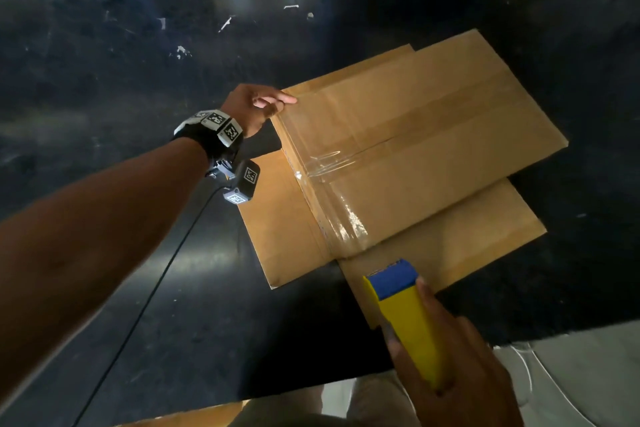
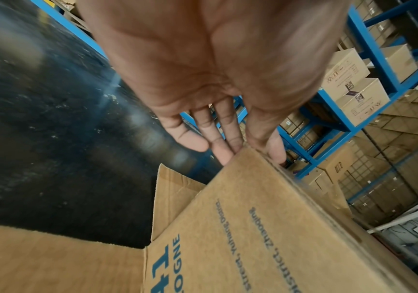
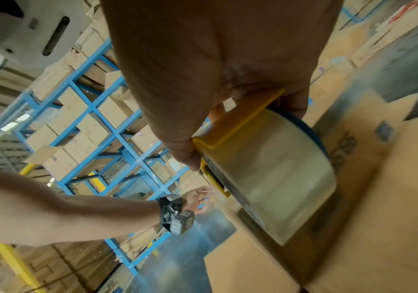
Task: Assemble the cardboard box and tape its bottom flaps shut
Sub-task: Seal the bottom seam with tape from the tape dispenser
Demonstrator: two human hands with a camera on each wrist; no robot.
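A brown cardboard box [image 1: 426, 135] stands upside down on the dark table [image 1: 104, 55], its bottom flaps folded shut and facing up. Shiny clear tape [image 1: 339, 215] runs along the near-left edge and over the centre seam. My left hand [image 1: 258, 107] rests with straight fingers [image 2: 224, 142] on the box's far-left corner [image 2: 250, 168]. My right hand [image 1: 446, 357] grips a yellow and blue tape dispenser [image 1: 403, 308] just off the box's near corner, above a lower flap. In the right wrist view the clear tape roll [image 3: 285, 182] sits in the dispenser against the box side.
The box's lower flaps [image 1: 280, 229] spread flat on the table to the left and the near right. Blue shelving [image 2: 368, 65] stacked with cartons stands beyond the table. The table's near edge [image 1: 311, 388] is close to my body.
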